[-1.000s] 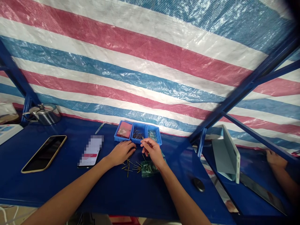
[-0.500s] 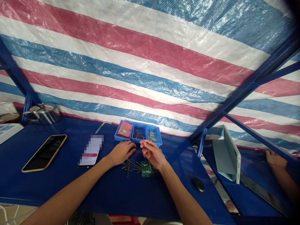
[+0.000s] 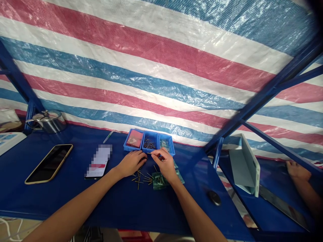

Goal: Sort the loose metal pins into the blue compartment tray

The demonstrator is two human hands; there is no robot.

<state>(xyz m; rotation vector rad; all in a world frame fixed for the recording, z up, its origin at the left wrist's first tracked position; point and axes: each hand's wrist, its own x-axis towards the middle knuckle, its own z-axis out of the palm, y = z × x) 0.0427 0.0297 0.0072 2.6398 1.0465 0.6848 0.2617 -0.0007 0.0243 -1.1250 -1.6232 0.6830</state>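
My left hand (image 3: 131, 163) rests palm down on the blue table, fingers curled over something I cannot make out, just in front of the blue trays (image 3: 148, 144). My right hand (image 3: 165, 164) pinches a thin metal pin (image 3: 149, 154) between thumb and forefinger, held level close to my left fingertips. Several loose pins (image 3: 141, 177) lie scattered on the table below both hands. A small green bag of parts (image 3: 158, 179) lies under my right wrist. The middle tray holds more pins.
A phone (image 3: 49, 163) lies face up at the left, a white card (image 3: 99, 161) beside it. A metal pot (image 3: 49, 121) stands at back left. A dark round object (image 3: 214, 198) lies at right. Another person's hand (image 3: 296, 169) and a propped tablet (image 3: 246, 164) are beyond the blue frame.
My right hand has lowered and turned the pin from upright to level, bringing it toward my left fingertips. My left hand has stayed in place.
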